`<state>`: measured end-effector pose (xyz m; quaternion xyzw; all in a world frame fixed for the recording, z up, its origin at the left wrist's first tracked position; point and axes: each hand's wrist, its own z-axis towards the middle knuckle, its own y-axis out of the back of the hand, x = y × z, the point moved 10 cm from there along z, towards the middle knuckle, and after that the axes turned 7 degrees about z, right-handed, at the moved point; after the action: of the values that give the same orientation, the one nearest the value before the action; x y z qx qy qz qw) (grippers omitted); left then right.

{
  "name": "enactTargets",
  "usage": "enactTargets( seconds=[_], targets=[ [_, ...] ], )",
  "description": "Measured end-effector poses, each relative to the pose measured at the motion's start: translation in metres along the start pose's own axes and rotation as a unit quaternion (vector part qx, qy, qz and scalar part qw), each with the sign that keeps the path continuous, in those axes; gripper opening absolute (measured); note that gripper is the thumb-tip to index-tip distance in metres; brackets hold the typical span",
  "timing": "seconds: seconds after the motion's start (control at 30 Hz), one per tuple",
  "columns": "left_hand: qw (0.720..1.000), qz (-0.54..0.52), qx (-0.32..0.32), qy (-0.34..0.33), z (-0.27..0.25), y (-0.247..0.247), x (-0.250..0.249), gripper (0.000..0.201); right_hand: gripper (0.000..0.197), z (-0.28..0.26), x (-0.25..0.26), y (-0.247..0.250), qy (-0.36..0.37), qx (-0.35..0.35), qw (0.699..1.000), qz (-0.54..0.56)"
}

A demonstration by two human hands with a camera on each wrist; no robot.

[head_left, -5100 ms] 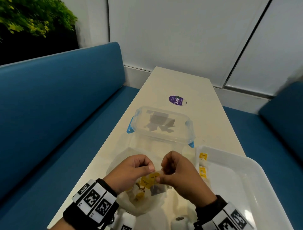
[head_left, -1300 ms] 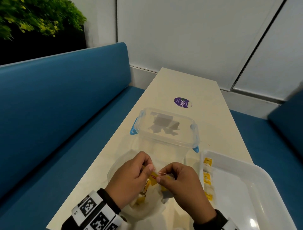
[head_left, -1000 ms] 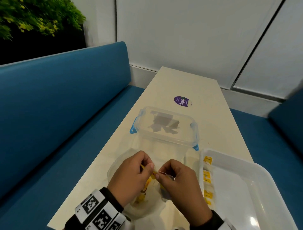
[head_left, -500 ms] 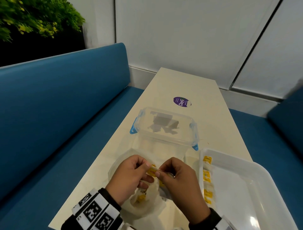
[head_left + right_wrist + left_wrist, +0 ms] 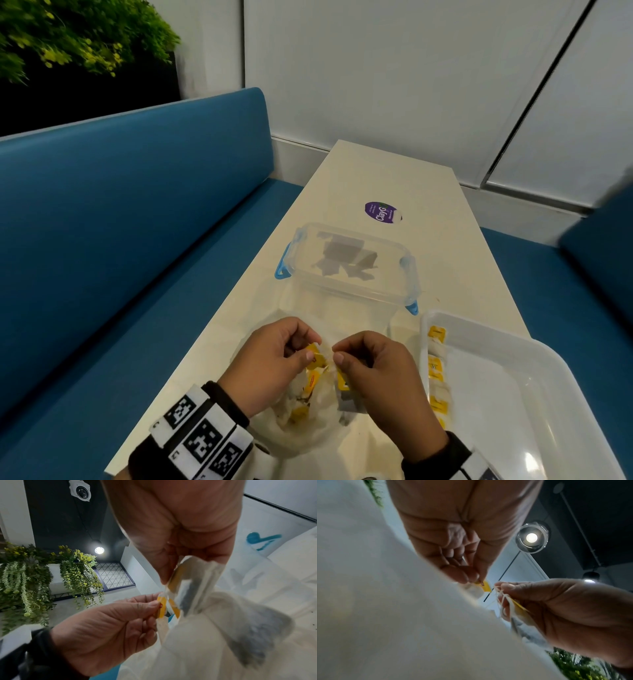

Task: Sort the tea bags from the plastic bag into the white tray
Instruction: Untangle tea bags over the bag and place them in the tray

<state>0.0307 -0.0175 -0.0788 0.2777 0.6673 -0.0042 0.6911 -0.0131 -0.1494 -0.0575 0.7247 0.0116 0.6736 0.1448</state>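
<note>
Both hands hover over the crumpled plastic bag [image 5: 301, 428] at the table's near edge. My left hand [image 5: 270, 359] pinches a yellow tea bag tag [image 5: 317, 356] between thumb and forefinger; the same tag [image 5: 485, 586] shows in the left wrist view. My right hand [image 5: 376, 370] pinches the tangled string and a tea bag [image 5: 192, 585] that hangs below it, with its yellow tag [image 5: 342, 380]. More tea bags [image 5: 298, 411] lie in the plastic bag. The white tray [image 5: 534, 411] sits to the right, holding a row of tea bags [image 5: 436, 370] along its left wall.
A clear lidded container with blue clips [image 5: 346, 267] stands just beyond the hands, dark pieces inside. A purple sticker [image 5: 382, 212] lies farther along the narrow table [image 5: 387, 171]. Blue bench seats [image 5: 120, 222] flank the table on both sides.
Both hands have stayed over the plastic bag, working the tags and string between their fingertips. They have drawn slightly apart since half a second ago. The tray's row gained a tea bag after five seconds ago.
</note>
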Motion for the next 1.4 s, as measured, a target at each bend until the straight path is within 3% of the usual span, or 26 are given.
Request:
enactTargets(
  seconds=[0.17, 0.53, 0.73, 1.0, 1.1, 1.4],
  targets=[
    [0.997, 0.078, 0.000, -0.029, 0.000, 0.001, -0.007, 0.026, 0.025, -0.001, -0.004, 0.000, -0.001, 0.009, 1.000, -0.015],
    [0.991, 0.125, -0.013, -0.039, -0.002, 0.004, -0.009, 0.034, 0.029, -0.003, -0.007, -0.002, -0.016, 0.013, 0.999, 0.029],
    [0.978, 0.171, -0.105, -0.058, -0.013, 0.019, -0.024, 0.018, 0.029, -0.004, -0.002, 0.000, 0.003, 0.013, 1.000, 0.025],
    [0.982, 0.177, -0.049, -0.040, -0.006, 0.003, -0.019, 0.024, 0.032, -0.004, -0.001, -0.004, 0.015, 0.028, 1.000, -0.001],
    [0.980, 0.190, -0.011, -0.049, -0.004, -0.004, -0.020, 0.013, 0.030, -0.005, 0.001, -0.005, 0.015, 0.035, 0.999, -0.015],
    [0.985, 0.163, -0.038, -0.031, 0.000, 0.001, -0.012, 0.006, 0.023, -0.003, -0.004, -0.001, -0.004, 0.031, 0.997, -0.068]
  ],
)
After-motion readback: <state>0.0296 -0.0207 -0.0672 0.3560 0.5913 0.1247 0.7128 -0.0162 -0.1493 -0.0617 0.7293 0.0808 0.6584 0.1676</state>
